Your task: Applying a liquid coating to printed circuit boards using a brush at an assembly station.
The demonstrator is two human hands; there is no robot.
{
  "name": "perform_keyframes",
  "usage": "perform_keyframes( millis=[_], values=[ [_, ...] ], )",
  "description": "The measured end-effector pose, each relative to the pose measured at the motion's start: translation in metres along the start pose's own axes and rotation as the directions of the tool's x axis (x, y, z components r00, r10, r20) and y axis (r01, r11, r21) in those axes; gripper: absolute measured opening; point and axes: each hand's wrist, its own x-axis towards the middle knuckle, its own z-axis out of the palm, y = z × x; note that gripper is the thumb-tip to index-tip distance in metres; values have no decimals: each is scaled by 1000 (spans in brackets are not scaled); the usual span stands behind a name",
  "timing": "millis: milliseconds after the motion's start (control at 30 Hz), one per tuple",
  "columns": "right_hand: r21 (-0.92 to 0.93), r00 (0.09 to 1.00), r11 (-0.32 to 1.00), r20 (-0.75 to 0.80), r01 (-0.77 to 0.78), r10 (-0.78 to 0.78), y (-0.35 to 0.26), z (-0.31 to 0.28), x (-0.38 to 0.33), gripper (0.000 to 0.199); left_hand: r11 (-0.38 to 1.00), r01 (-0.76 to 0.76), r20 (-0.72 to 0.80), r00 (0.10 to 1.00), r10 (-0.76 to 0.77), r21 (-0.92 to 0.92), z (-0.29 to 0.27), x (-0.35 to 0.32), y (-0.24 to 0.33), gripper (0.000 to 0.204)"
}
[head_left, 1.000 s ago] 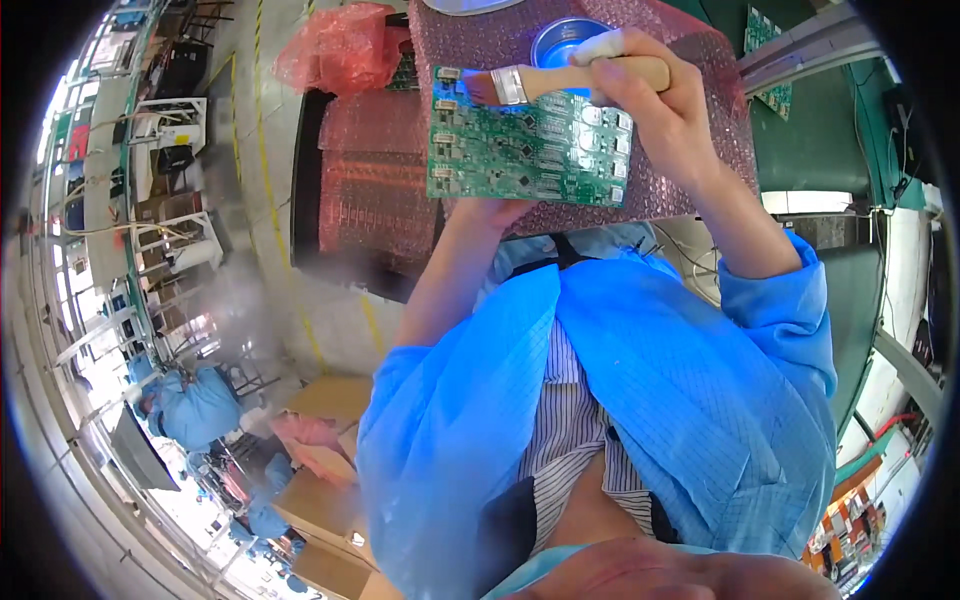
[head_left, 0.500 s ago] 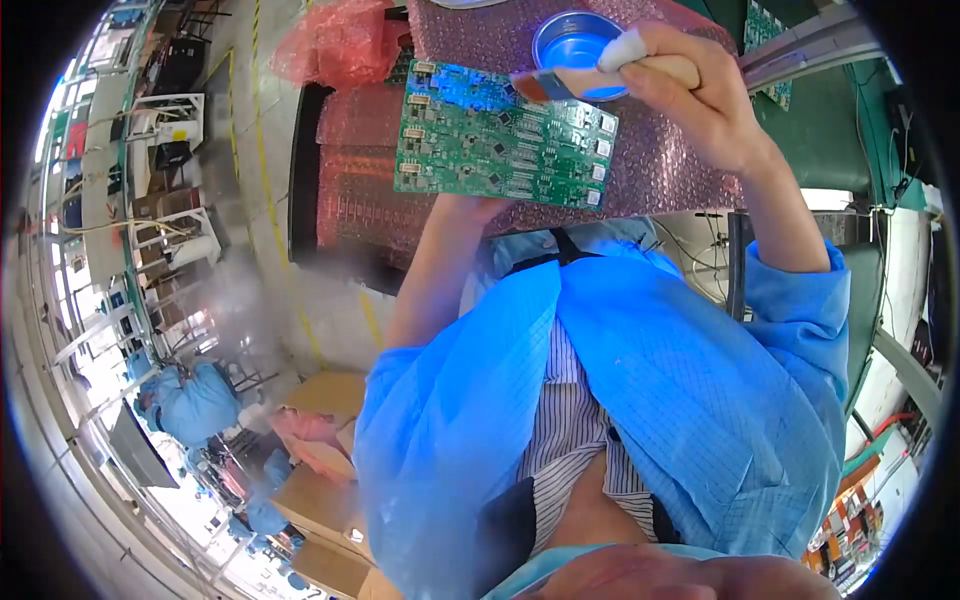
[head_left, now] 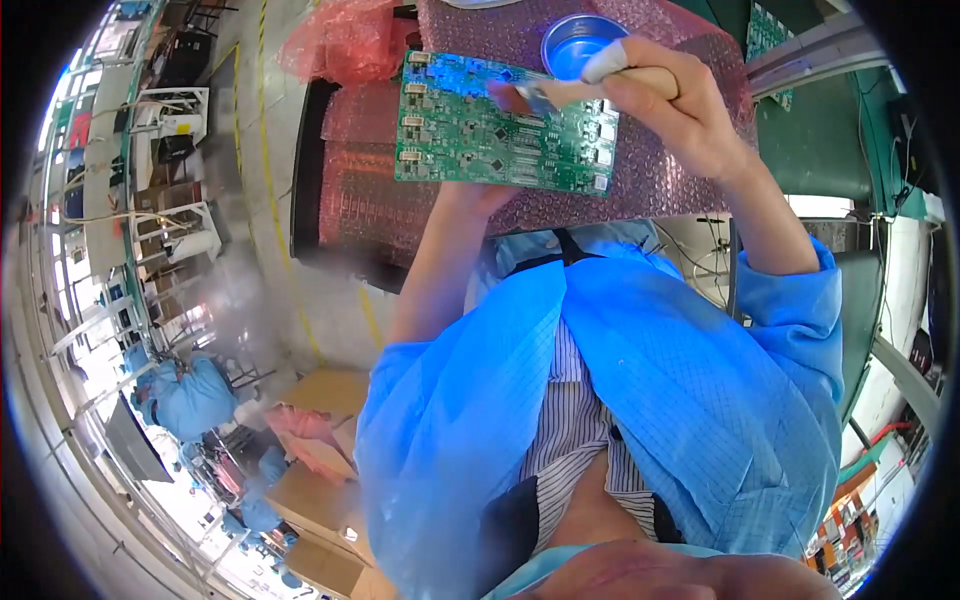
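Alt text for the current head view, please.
A person's right hand holds a wooden-handled brush over a green circuit board supported by the left hand, mostly hidden beneath it. Beyond, a blue-lit round dish sits on pink bubble wrap.

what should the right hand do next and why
Probably draw the wooden-handled flat brush down across the green rectangular circuit board: the right hand holds the bristles over the board's upper part, where blue glows at upper left, while the lower rows look plain green.

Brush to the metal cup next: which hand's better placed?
Right, I'd say: the right hand holds the brush near the metal cup. The left hand, partly hidden, supports the circuit board at its near edge.
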Motion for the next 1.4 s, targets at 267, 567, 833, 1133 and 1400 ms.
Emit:
perform_keyframes(
  millis=[267,567,833,1133,1400],
  values=[
    [30,997,999,-65,-41,43,4,4,-8,14,993,-64,69,996,57,102,4,0,-1,39],
    [69,774,915,-511,-397,374,100,-45,-40,20,998,-37,-45,998,35,-57,-21,-19,0,35],
    [-94,780,884,-521,-458,348,136,-36,-46,16,996,57,-58,996,-61,-68,-37,-18,-16,34],
    [41,724,894,-572,-446,387,118,-45,-51,19,997,52,-80,995,-56,-55,-27,-17,-21,38],
    [54,708,906,-606,-419,363,93,-77,-68,18,998,44,-99,994,-47,-34,-29,-12,-27,41]
  ],
)
